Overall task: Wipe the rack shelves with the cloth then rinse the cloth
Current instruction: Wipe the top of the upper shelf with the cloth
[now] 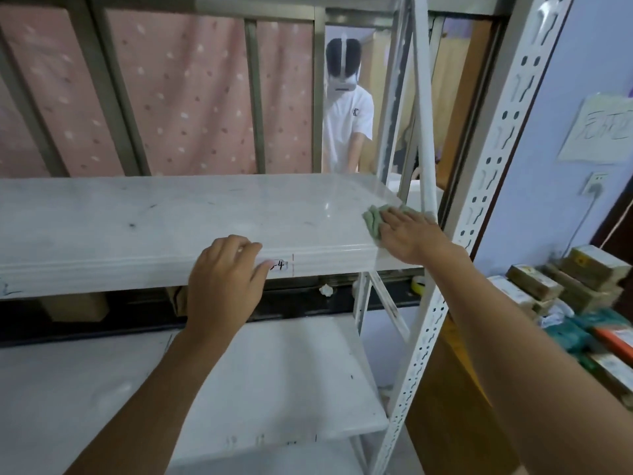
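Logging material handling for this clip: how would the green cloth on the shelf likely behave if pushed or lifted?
The cloth bunches in folds beside the right hand, so it is probably floppy and would droop when lifted. The shelf looks glossy, so the cloth should slide easily under a flat palm.

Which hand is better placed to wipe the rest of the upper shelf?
The right hand: it presses the green cloth on the upper shelf. The left hand grips the shelf's front edge, holding no cloth.
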`<state>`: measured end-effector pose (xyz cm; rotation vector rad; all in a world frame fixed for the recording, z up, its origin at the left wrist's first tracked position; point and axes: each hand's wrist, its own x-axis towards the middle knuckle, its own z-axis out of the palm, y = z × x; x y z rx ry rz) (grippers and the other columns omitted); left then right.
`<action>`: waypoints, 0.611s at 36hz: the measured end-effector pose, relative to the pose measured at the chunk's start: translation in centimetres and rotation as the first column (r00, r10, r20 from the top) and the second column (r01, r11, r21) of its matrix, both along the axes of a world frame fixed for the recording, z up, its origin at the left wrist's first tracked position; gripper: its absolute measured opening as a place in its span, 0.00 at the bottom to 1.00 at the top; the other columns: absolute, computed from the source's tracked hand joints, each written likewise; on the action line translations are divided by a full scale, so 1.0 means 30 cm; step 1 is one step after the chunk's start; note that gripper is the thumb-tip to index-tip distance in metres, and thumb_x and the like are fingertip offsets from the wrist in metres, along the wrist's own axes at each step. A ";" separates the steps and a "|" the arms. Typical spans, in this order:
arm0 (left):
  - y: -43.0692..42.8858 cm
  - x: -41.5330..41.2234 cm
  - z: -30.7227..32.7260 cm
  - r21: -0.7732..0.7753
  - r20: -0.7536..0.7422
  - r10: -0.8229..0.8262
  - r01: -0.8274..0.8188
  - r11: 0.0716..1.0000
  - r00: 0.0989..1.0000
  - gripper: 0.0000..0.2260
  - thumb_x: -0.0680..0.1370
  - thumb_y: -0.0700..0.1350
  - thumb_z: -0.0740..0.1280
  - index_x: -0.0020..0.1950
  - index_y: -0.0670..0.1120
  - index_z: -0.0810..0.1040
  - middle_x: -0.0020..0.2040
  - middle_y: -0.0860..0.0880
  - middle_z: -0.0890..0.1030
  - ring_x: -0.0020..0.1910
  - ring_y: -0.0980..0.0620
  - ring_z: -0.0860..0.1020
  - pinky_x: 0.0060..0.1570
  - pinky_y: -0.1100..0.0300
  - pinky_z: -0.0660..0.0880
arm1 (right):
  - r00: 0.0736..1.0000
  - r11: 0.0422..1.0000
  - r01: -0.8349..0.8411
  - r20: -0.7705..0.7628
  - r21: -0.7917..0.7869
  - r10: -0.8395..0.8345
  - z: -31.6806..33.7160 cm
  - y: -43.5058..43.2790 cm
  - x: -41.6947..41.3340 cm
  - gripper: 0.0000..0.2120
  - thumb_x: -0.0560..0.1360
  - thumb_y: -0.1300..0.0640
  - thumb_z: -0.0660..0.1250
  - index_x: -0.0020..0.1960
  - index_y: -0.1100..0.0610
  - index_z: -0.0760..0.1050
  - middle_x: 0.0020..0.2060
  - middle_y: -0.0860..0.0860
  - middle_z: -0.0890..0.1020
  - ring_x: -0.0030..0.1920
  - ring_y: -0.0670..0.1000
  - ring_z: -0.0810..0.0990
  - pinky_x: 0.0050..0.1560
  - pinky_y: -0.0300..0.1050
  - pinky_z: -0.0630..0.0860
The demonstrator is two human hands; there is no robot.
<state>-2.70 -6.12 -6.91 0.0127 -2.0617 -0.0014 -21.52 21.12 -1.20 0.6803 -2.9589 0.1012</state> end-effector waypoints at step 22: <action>-0.108 0.006 0.065 0.040 0.031 -0.177 0.176 0.984 0.984 0.08 0.75 0.46 0.71 0.38 0.45 0.85 0.33 0.50 0.76 0.34 0.46 0.75 0.32 0.57 0.70 | 0.984 0.977 -0.174 -0.069 -0.124 0.166 -0.036 -0.361 0.326 0.30 0.81 0.43 0.38 0.81 0.50 0.49 0.80 0.46 0.52 0.79 0.47 0.49 0.78 0.52 0.46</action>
